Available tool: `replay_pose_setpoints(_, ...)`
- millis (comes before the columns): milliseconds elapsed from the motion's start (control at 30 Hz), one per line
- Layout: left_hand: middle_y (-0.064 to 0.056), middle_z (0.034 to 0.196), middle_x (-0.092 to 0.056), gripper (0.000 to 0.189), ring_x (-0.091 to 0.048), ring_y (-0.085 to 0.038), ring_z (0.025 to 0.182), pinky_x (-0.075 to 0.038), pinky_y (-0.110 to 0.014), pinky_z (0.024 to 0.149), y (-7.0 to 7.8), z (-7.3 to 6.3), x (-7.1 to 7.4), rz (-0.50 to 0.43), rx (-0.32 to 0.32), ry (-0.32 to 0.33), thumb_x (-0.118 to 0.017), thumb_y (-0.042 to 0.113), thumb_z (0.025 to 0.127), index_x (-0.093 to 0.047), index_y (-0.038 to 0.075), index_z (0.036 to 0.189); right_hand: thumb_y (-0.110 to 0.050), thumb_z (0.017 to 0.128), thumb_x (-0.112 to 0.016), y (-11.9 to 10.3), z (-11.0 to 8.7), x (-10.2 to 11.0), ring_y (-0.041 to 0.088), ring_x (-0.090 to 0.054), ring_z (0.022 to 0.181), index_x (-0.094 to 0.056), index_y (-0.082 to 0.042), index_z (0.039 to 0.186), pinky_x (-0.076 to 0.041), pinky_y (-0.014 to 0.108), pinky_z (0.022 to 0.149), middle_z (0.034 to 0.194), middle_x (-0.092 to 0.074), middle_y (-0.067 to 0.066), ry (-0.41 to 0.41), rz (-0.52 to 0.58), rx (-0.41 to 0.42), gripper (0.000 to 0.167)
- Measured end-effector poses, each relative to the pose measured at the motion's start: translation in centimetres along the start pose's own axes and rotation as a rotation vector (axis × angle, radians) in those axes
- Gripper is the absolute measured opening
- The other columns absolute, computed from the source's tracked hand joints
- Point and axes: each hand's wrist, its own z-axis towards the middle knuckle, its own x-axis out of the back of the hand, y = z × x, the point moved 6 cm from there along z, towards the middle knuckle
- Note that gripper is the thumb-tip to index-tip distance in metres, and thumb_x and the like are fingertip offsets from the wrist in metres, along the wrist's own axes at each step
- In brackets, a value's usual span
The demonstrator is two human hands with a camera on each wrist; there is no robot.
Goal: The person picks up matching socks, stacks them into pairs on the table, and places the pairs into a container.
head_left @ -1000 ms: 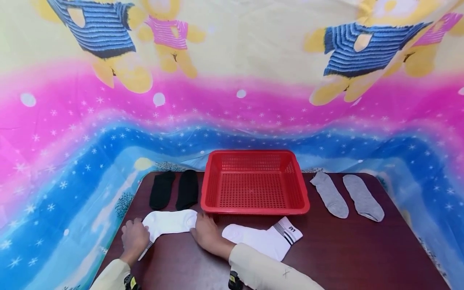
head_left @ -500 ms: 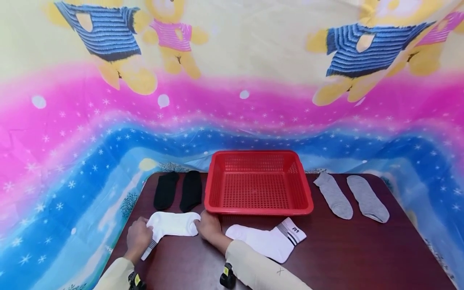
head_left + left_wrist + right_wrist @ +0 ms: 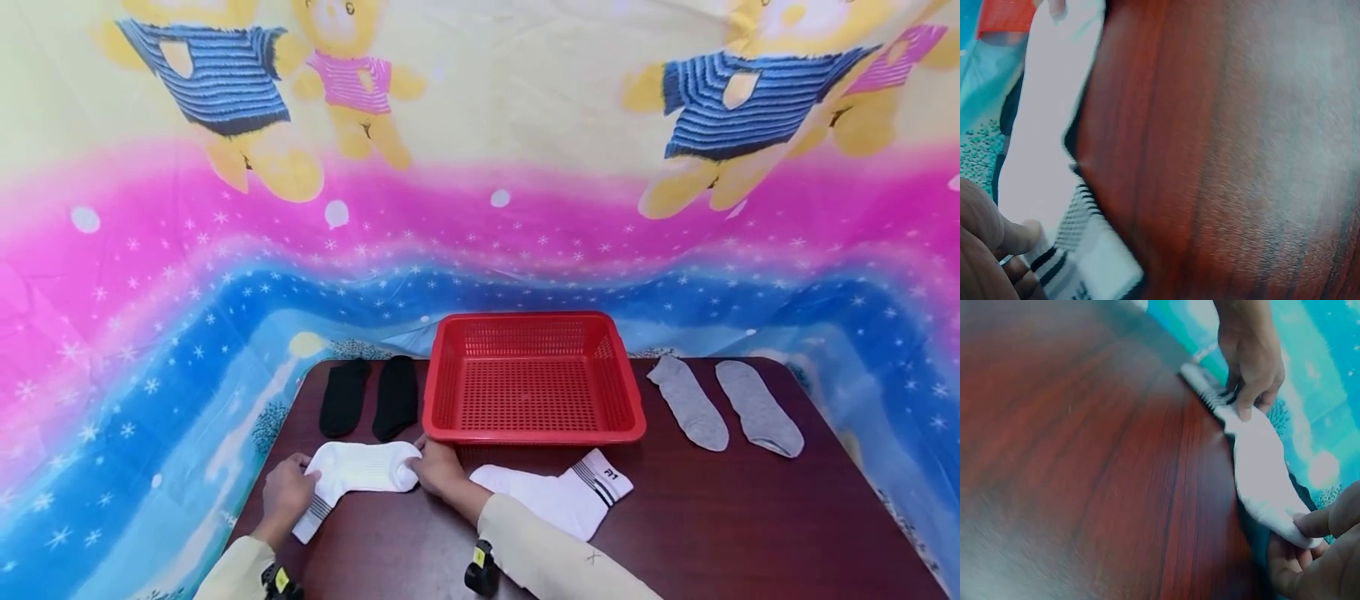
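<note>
A white sock (image 3: 363, 467) with dark stripes at its cuff stretches between both hands at the table's left front. My left hand (image 3: 288, 492) pinches it near the heel, thumb on top, as the left wrist view shows. At the toe end my right hand (image 3: 438, 471) pinches it between thumb and fingers; the right wrist view shows this toe (image 3: 1294, 528) lifted a little off the table. A second white sock (image 3: 543, 496) with a striped, lettered cuff lies flat to the right, partly hidden by the right sleeve.
Behind the hands stands a red perforated basket (image 3: 532, 437). Two black socks (image 3: 345, 398) lie to its left and two grey socks (image 3: 688, 404) to its right, all on the dark brown table (image 3: 712, 525). A printed cloth (image 3: 480, 225) hangs behind the table.
Both hands keep hold of the white sock, which has shifted slightly right and toward the front. Its striped cuff shows more fully now. The other socks and the basket stay put.
</note>
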Motion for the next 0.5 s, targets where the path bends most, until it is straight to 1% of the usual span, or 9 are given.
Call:
replay_pose_setpoints(33, -0.027, 0.096, -0.07, 0.021, -0.066, -0.033, 0.08, -0.054, -0.052, 0.076, 0.2, -0.1, 0.1, -0.005, -0.003, -0.009, -0.066, 0.008, 0.093, -0.065, -0.009, 0.105, -0.003, 0.086, -0.074, 0.1, -0.2, 0.1, 0.015, -0.057, 0.075, -0.063, -0.002, 0.094, -0.048, 0.026, 0.067, 0.078, -0.063, 0.006, -0.006, 0.047, -0.008, 0.014)
replay_pose_setpoints(133, -0.025, 0.096, -0.07, 0.021, -0.066, -0.029, 0.077, -0.054, -0.044, 0.071, 0.7, -0.3, 0.7, -0.058, 0.009, -0.047, -0.066, 0.009, 0.094, -0.065, -0.009, 0.106, 0.001, 0.084, -0.074, 0.1, -0.9, 0.5, 0.009, -0.051, 0.067, -0.062, -0.001, 0.092, -0.044, 0.022, 0.058, 0.074, -0.06, 0.006, -0.026, 0.172, -0.014, 0.015)
replay_pose_setpoints(200, -0.024, 0.097, -0.069, 0.023, -0.064, -0.026, 0.076, -0.052, -0.038, 0.068, 1.0, -0.7, 1.0, -0.1, 0.031, -0.08, -0.064, 0.009, 0.096, -0.064, -0.01, 0.109, 0.002, 0.084, -0.075, 0.0, -1.7, 0.9, 0.008, -0.051, 0.065, -0.062, -0.001, 0.091, -0.044, 0.021, 0.056, 0.073, -0.061, 0.005, -0.042, 0.229, -0.012, 0.015)
replay_pose_setpoints(267, -0.024, 0.098, -0.069, 0.024, -0.064, -0.024, 0.076, -0.05, -0.034, 0.066, 1.3, -1.1, 1.0, -0.133, 0.051, -0.106, -0.064, 0.009, 0.097, -0.063, -0.01, 0.111, 0.001, 0.083, -0.076, -0.1, -2.4, 1.3, 0.008, -0.053, 0.065, -0.063, -0.001, 0.091, -0.045, 0.02, 0.056, 0.074, -0.062, 0.004, -0.054, 0.258, -0.009, 0.015)
replay_pose_setpoints(400, -0.021, 0.097, -0.07, 0.023, -0.064, -0.021, 0.077, -0.049, -0.032, 0.067, 2.3, -2.0, 0.8, -0.154, 0.05, -0.15, -0.066, 0.006, 0.095, -0.063, -0.01, 0.111, -0.001, 0.083, -0.079, 0.4, -4.0, 2.7, 0.008, -0.058, 0.069, -0.064, -0.002, 0.093, -0.049, 0.021, 0.06, 0.079, -0.066, 0.003, -0.069, 0.284, -0.011, 0.018)
replay_pose_setpoints(500, -0.018, 0.095, -0.071, 0.021, -0.064, -0.019, 0.08, -0.049, -0.031, 0.068, 3.3, -2.4, 0.6, -0.165, 0.032, -0.186, -0.068, 0.004, 0.093, -0.064, -0.009, 0.11, 0.0, 0.083, -0.078, 0.9, -5.0, 4.0, 0.009, -0.061, 0.071, -0.063, 0.0, 0.096, -0.055, 0.029, 0.064, 0.083, -0.069, 0.007, -0.087, 0.333, -0.011, 0.019)
